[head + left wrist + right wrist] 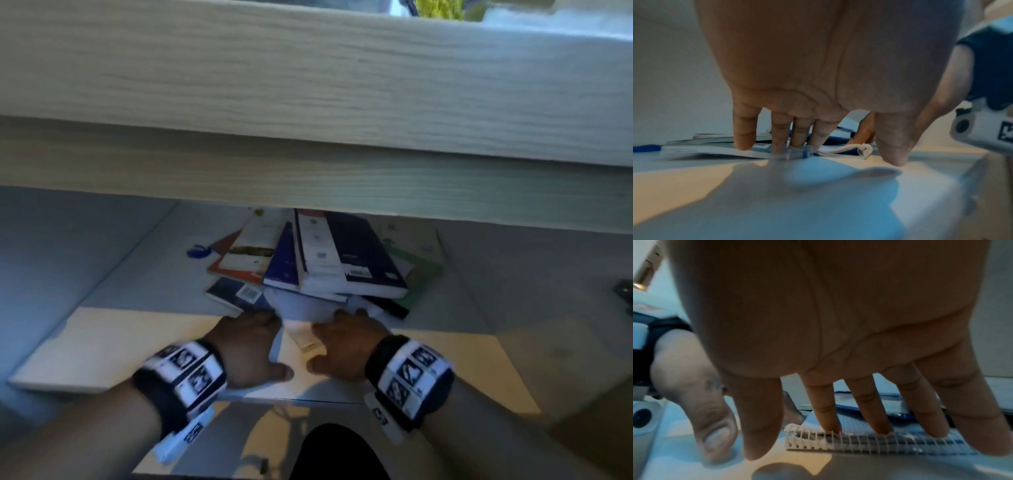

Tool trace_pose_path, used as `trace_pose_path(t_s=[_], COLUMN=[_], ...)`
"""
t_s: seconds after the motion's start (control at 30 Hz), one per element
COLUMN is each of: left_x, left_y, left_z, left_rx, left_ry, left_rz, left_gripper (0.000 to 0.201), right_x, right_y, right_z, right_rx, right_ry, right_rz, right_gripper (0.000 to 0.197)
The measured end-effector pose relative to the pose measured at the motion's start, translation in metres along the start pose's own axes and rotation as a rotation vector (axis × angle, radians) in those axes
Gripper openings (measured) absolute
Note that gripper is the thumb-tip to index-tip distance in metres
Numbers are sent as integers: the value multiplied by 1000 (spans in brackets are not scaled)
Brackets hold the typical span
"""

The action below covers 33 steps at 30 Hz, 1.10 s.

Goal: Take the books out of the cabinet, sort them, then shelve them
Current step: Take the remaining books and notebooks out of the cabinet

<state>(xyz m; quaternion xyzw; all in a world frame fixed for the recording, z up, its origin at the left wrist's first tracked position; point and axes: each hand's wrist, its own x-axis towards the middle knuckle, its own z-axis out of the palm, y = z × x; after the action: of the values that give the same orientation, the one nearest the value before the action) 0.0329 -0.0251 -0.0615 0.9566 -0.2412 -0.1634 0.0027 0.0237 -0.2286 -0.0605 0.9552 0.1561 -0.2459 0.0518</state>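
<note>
Books (318,260), a messy heap of blue, orange, white and green paperbacks, are lying flat on the pale cabinet shelf (102,342) under the light wood-grain top board (308,85). Left hand (251,349) is flat, fingers (745,129) straight and spread, tips on the heap's near edge. Right hand (346,346) is just beside it, fingers (871,404) also straight, resting on a white spiral-bound notebook (869,443) at the front.

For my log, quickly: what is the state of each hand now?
Left hand: open, fingers on the books.
Right hand: open, fingertips on a spiral notebook.
</note>
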Motion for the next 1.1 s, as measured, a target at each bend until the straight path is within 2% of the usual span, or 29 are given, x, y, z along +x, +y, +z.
trace_pose_path(t_s=[0.07, 0.13, 0.23, 0.27, 0.3, 0.33, 0.37, 0.4, 0.43, 0.5, 0.57, 0.67, 0.73, 0.83, 0.9, 1.03, 1.07, 1.1], left_x=[-32, -60, -79, -79, -79, -77, -73, -64, -58, -37, -17, -2, 0, 2, 3, 3, 4, 2], left_y=[-4, -10, -31, -41, -48, -56, -62, -67, -68, -67, -66, -65, -66, -66, -64, -54, -53, -51], left_z=[2, 9, 25, 28, 27, 26, 21, 15, 4, -11, -18, -17, -15, -13, -14, -20, -21, -24], left_rx=[31, 2, -55, -108, -202, -321, -429, -505, -556, -631, -792, -1141, -1238, -1274, -1255, -1257, -1270, -1292], left_ry=[-31, -17, 49, 105, 179, 271, 352, 412, 444, 392, 271, 198, 162, 145, 150, 91, 89, 78], left_rz=[67, 109, 122, 106, 71, 34, -19, -77, -121, -168, -230, -355, -385, -390, -412, -409, -388, -359], left_gripper=[105, 109, 73, 57, 41, 34, 36, 39, 39, 46, 57, 64, 64, 73, 77, 81, 77, 66], right_x=[-25, -41, -65, -71, -72, -71, -63, -54, -39, -14, 2, 12, 16, 19, 14, 1, 1, 2], right_y=[-18, -32, -34, -28, -19, -6, 11, 26, 41, 61, 64, 50, 43, 40, 36, 21, 17, 12], right_z=[3, 11, -8, -21, -35, -47, -55, -61, -59, -49, -41, -43, -44, -46, -49, -51, -51, -50], right_rx=[6, 27, 294, 432, 575, 691, 771, 820, 836, 830, 856, 931, 869, 680, 643, 854, 904, 927], right_ry=[-25, 24, 31, 25, 78, 206, 372, 502, 549, 408, 273, 264, 242, 196, 161, 229, 245, 264], right_rz=[-25, -107, -300, -317, -315, -266, -157, -14, 115, 297, 380, 391, 408, 348, 304, 204, 195, 176], right_gripper=[77, 68, 45, 37, 29, 26, 33, 45, 59, 82, 89, 80, 80, 80, 77, 50, 50, 58])
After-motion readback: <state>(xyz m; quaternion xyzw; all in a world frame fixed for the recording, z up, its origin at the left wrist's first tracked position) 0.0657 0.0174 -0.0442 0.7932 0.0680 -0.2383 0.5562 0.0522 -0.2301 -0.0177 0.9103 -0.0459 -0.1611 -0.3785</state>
